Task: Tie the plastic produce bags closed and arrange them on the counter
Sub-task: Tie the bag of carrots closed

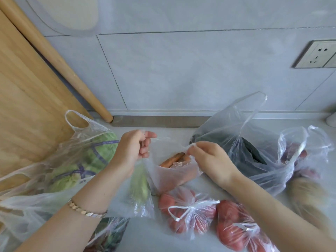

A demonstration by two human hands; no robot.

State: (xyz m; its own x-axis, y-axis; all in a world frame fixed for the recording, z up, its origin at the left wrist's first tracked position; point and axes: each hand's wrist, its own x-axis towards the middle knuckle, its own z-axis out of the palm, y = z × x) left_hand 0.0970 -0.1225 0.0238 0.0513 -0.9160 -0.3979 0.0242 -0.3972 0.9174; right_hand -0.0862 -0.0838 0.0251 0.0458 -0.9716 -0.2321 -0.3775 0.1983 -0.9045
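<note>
Clear plastic, item one: the carrot bag (171, 177), mouth open, stretched between our two hands near the middle of the worktop (151, 239). Our left hand (132, 148) pinches one handle strip with curled fingers. Our right hand (211, 159) pinches the opposite strip between thumb and fingertips. Orange carrots (171, 159) show through the opening. The handles are not yet knotted.

Item two: a bag of long pale-green vegetable (140, 190), just beneath our left wrist and touching the carrot bag. A scaled metal bracelet (85, 210) sits on that forearm.

Item three: two bags of red produce, both knotted — the tomato bag (189, 213) just in front of the carrot bag, and the second red bag (238, 231) beside it on the right.

Item four: the cabbage bag (81, 159), at left, handles loose, against a wooden board (27, 106).

Item five: an open bag of dark vegetables (243, 144) behind our right hand, one handle standing up. Beside it on the right is an untied bag of purplish-red produce (294, 155).

Item six: a bag of dark leaves (109, 237) at the bottom edge, partly hidden by our left arm.

Backdrop — a wooden rolling pin (54, 57) leaning on the grey tiled wall (181, 70), with a wall socket (316, 55) at right.
</note>
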